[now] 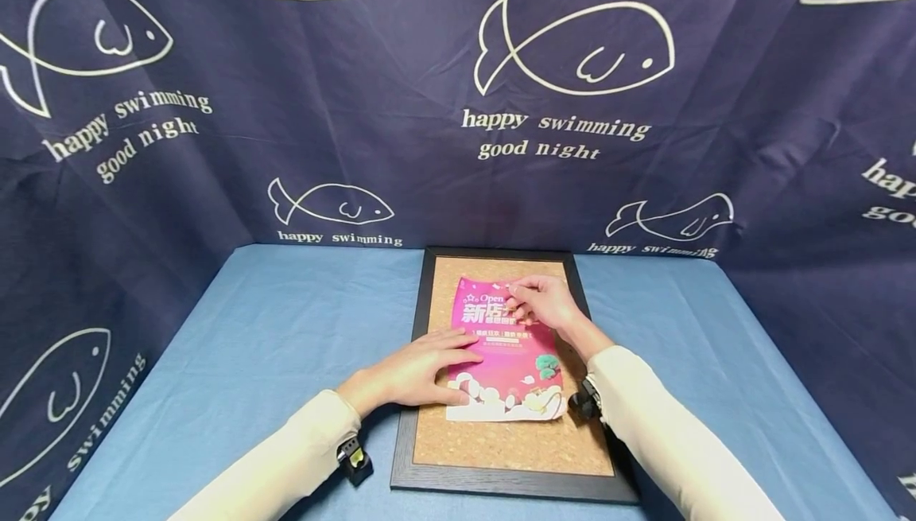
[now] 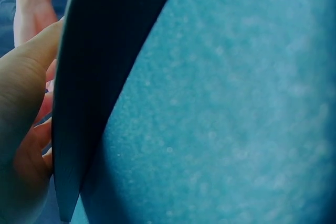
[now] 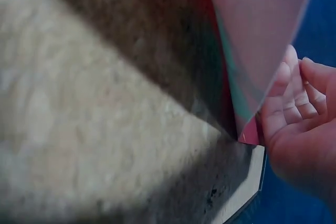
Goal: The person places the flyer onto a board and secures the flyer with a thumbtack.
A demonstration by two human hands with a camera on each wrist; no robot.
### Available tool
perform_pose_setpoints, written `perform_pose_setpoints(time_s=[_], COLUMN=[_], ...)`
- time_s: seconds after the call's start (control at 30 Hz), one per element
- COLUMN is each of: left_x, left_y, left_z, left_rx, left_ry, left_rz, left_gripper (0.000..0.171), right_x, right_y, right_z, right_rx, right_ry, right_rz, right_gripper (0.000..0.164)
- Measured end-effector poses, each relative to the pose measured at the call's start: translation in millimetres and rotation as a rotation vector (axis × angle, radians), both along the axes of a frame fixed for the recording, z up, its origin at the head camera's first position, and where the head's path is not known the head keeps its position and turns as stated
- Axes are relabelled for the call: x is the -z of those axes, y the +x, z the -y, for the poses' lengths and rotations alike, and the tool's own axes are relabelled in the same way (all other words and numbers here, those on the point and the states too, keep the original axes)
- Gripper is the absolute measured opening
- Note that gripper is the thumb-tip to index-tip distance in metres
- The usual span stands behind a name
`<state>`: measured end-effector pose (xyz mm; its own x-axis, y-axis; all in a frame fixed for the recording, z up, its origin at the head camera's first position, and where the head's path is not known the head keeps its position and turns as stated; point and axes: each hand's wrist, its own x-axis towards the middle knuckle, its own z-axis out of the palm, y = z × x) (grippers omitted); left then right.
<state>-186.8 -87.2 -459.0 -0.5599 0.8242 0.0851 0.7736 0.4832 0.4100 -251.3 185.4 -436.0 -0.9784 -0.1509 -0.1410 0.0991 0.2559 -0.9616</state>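
Observation:
A pink poster [image 1: 501,370] with white lettering lies on a black-framed cork board [image 1: 501,445]. My left hand [image 1: 429,362] rests on the poster's left edge, fingers spread; in the left wrist view the dark frame [image 2: 89,77] partly hides its fingers. At the poster's top right, my right hand [image 1: 544,302] brings thumb and forefinger together on something tiny, whose kind is hidden by the fingertips. From the right wrist view, the poster [image 3: 257,35] curls up off the cork along its lower right side, and the right hand's [image 3: 304,119] other fingers are curled.
Blue cloth [image 1: 322,306] covers the table under the board. A dark blue curtain [image 1: 429,107] with white fish drawings hangs behind and along both sides. Dark wrist cameras [image 1: 354,460] are worn on both wrists, the right one beside the poster's lower right corner.

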Motion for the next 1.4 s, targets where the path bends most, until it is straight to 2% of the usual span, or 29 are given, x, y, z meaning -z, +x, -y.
perform_pose_setpoints(time_s=[0.3,0.6,0.9,1.0,1.13,1.17,1.4], left_x=[0.9,2.1,2.6,2.4,2.8,3.1,3.9], left_y=[-0.7,-0.9,-1.4,-1.4,-1.8,-1.9,-2.1], left_z=[0.3,0.7,1.6,1.4,0.8,0.8,1.2], left_rx=[-0.010,-0.004,-0.013,-0.012,-0.008,-0.006,-0.006], left_ry=[-0.021,-0.006,-0.012,-0.011,-0.008,-0.007,-0.004], left_rz=[0.018,0.020,0.027,0.026,0.026,0.025,0.020], left_gripper=[0.066,0.067,0.067,0.067,0.067,0.066,0.067], right_x=[5.8,7.5,9.6,5.1,7.3,12.3,14.7], right_y=[-7.1,-13.8,-17.2,-15.4,-16.4,-19.0,-24.2], right_z=[5.2,6.8,4.9,6.2,6.2,5.2,5.8], right_rx=[-0.038,-0.003,-0.024,-0.026,-0.019,-0.012,0.003], right_ry=[-0.018,0.032,0.042,0.046,0.069,0.071,0.064], right_rz=[0.071,0.134,0.129,0.131,0.121,0.121,0.163], right_gripper=[0.029,0.027,0.030,0.029,0.027,0.026,0.026])
